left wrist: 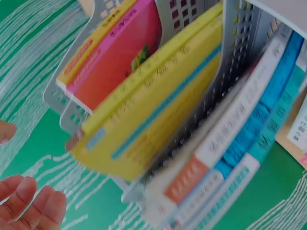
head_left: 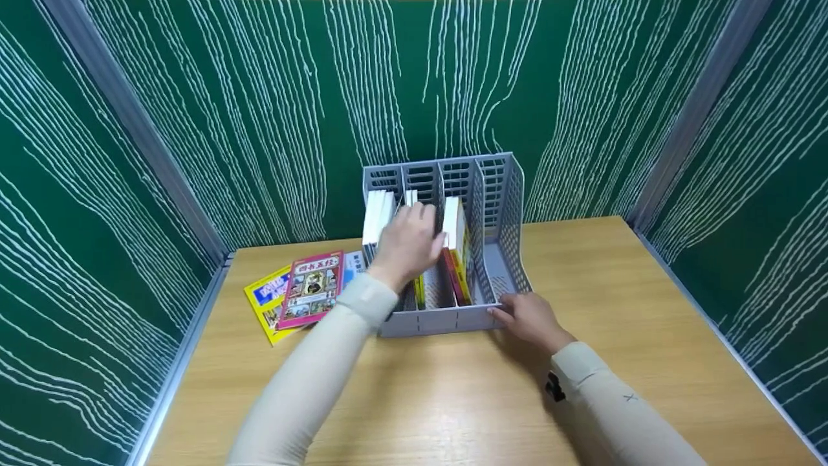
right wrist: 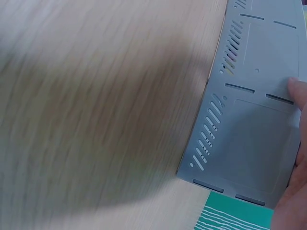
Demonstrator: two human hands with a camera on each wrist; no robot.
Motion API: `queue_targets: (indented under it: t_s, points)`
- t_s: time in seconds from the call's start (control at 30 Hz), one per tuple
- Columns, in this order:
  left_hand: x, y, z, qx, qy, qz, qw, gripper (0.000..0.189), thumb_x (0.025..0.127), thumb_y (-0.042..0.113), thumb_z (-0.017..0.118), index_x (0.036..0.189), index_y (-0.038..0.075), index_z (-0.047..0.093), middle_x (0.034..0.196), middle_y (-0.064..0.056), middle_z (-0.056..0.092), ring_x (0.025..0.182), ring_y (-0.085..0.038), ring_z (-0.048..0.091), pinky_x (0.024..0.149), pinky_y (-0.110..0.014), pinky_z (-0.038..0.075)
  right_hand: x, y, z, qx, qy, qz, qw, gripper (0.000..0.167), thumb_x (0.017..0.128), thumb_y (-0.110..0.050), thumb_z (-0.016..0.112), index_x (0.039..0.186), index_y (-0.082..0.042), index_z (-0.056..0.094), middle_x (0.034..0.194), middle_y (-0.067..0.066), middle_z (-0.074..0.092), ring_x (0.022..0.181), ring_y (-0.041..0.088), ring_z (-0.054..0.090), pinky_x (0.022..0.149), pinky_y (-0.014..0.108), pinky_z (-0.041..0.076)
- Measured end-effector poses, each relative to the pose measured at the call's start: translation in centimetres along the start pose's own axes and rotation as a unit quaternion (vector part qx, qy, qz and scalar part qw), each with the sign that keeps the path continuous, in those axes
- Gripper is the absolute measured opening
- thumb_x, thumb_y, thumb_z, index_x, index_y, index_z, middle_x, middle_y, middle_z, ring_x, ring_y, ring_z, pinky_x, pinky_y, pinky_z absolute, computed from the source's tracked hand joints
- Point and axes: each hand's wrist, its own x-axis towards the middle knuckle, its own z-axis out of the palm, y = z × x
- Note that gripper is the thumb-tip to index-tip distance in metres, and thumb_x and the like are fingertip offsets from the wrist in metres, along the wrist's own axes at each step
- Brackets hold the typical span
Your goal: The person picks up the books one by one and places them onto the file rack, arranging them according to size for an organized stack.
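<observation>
Left hand above the second slot, and the yellow books stood in it!
The left hand (head_left: 407,239) was loose with nothing visibly held, while the right hand (head_left: 533,320) gripped the front corner of the grey rack (head_left: 479,317). Danger here: a careless knuckle could have tipped the yellow books (left wrist: 153,108) sideways in their roomy slot, or a tug on that corner could have skewed the rack. Spines faced the person, long axes roughly upright.

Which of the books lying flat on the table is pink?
The middle book; the book to its left is yellow, the book to its right pale blue.
</observation>
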Motion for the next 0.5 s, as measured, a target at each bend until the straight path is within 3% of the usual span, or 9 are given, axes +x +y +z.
queue_targets:
  t_s: [0.27, 0.5]
  points:
    - [-1.6, -4.1, -2.0, -0.046, 0.027, -0.054, 0.9971, 0.050, 0.108, 0.035, 0.066, 0.140, -0.003, 0.062, 0.132, -0.020, 0.071, 0.116, -0.034, 0.071, 0.086, -0.041, 0.068, 0.0, 0.1, 0.0, -0.008, 0.010, -0.012, 0.9998, 0.032, 0.106, -0.039, 0.071, 0.096, -0.008, 0.074, 0.080, 0.004, 0.063, 0.076, 0.022, 0.052, 0.070, 0.038, 0.045]
    - [-4.4, -8.2, -2.2, -0.080, 0.053, -0.136, 0.9860, 0.047, 0.108, 0.032, 0.066, 0.142, -0.001, 0.061, 0.139, -0.021, 0.069, 0.127, -0.036, 0.068, 0.104, -0.047, 0.062, -0.1, 0.1, 0.1, -0.008, 0.013, -0.018, 0.9997, 0.032, 0.106, -0.038, 0.071, 0.097, -0.008, 0.076, 0.080, 0.003, 0.064, 0.076, 0.021, 0.053, 0.072, 0.039, 0.048]
